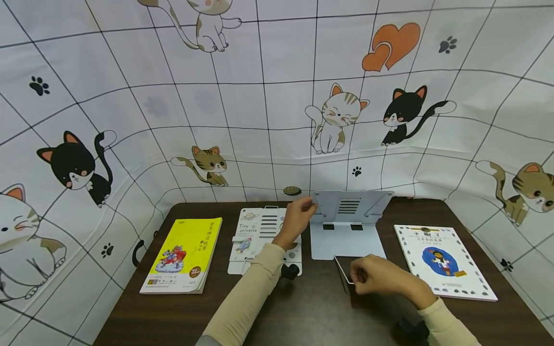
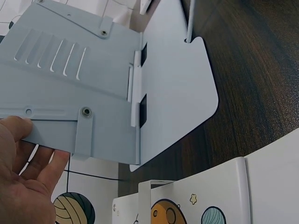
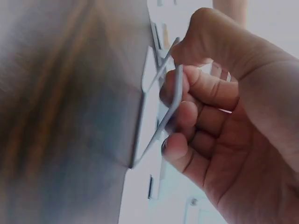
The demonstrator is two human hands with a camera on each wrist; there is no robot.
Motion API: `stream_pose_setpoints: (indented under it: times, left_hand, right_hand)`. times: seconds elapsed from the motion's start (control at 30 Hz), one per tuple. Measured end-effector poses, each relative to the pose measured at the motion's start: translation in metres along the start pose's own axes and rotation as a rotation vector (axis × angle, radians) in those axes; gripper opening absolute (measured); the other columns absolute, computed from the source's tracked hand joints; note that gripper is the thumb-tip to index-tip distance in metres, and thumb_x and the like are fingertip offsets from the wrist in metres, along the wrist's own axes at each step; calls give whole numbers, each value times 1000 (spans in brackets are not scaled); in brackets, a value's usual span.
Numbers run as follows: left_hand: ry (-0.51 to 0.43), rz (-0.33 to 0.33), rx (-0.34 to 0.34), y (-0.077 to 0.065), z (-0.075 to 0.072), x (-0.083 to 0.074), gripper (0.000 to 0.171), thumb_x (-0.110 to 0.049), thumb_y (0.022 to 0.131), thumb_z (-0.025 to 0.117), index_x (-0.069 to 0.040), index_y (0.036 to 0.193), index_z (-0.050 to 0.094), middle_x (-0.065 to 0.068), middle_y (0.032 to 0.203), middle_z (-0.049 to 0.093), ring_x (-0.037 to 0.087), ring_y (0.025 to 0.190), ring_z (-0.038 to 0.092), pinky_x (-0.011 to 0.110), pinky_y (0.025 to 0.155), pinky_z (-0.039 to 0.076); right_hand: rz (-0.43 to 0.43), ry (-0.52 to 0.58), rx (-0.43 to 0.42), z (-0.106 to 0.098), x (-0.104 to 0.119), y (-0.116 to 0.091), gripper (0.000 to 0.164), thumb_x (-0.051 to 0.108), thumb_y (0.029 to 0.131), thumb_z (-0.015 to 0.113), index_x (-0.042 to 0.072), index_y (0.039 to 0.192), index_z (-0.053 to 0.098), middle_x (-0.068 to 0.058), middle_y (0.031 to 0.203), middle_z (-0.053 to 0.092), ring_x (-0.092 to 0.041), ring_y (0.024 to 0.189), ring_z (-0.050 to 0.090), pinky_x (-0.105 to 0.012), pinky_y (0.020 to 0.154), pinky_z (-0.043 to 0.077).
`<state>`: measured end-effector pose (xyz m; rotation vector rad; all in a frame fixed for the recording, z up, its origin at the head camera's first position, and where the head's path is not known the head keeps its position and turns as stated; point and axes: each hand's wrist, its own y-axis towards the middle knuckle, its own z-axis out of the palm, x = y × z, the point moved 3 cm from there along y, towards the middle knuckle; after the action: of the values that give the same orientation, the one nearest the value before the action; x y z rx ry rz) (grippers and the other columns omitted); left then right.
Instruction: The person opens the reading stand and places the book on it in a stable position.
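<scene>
A grey metal book stand (image 1: 346,242) is unfolded at the back of the table, its slotted upper plate (image 2: 51,88) raised from the flat base plate (image 2: 175,84). My left hand (image 1: 296,218) grips the left edge of that upper plate, the thumb on the face with the hinged struts and the fingers behind. At the base's front edge, my right hand (image 1: 378,276) pinches a bent wire bracket (image 3: 175,95) between thumb and fingertips. The bracket stands tilted up from the base, joined to it at its lower ends.
A white "Tiny universe" book stand (image 1: 245,228) lies folded to the left, partly behind my left forearm. Farther left is a yellow book (image 1: 199,245); a white book (image 1: 417,240) with a blue picture lies to the right. A cat-print cloth (image 1: 285,105) hangs behind the table.
</scene>
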<state>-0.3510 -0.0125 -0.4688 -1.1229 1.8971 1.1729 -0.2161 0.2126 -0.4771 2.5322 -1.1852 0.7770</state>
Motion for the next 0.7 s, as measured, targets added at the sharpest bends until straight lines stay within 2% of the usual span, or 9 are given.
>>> stream_pose_setpoints:
  times: [0.13, 0.27, 0.43, 0.53, 0.7]
  left_hand:
    - [5, 10, -3, 0, 0, 0, 25, -14, 107, 66, -1, 126, 74, 18, 125, 77, 33, 120, 74, 46, 102, 61]
    - [10, 3, 1, -1, 1, 0, 25, -14, 107, 66, -2, 127, 74, 17, 125, 77, 32, 119, 74, 46, 101, 61]
    - [14, 10, 1, 0, 1, 1, 22, -14, 107, 65, -2, 123, 75, 16, 122, 78, 31, 117, 75, 46, 100, 61]
    - [16, 9, 3, 0, 1, 0, 18, -15, 107, 65, -3, 116, 76, 15, 120, 79, 30, 116, 75, 45, 99, 61]
    - [19, 3, 0, 0, 1, -1, 15, -15, 107, 65, -4, 109, 75, 13, 118, 80, 28, 115, 76, 44, 98, 62]
  right_hand:
    - [4, 20, -46, -12, -3, 1, 25, 7, 80, 76, 28, 80, 62, 19, 72, 53, 5, 65, 48, -19, 59, 43]
    - [-14, 46, -120, -23, -1, 2, 21, 6, 81, 75, 23, 82, 63, 16, 74, 54, 4, 68, 48, -20, 60, 43]
    - [-12, 78, -278, -34, -3, 3, 17, 2, 87, 75, 16, 88, 67, 12, 77, 56, 3, 68, 46, -21, 60, 43]
    - [0, 57, -391, -38, -8, 5, 12, 4, 95, 75, 15, 93, 69, 12, 82, 61, 3, 72, 51, -23, 64, 49]
    - [35, 1, -522, -37, -20, 7, 8, 8, 98, 77, 14, 98, 72, 7, 93, 68, 1, 81, 59, -27, 72, 58]
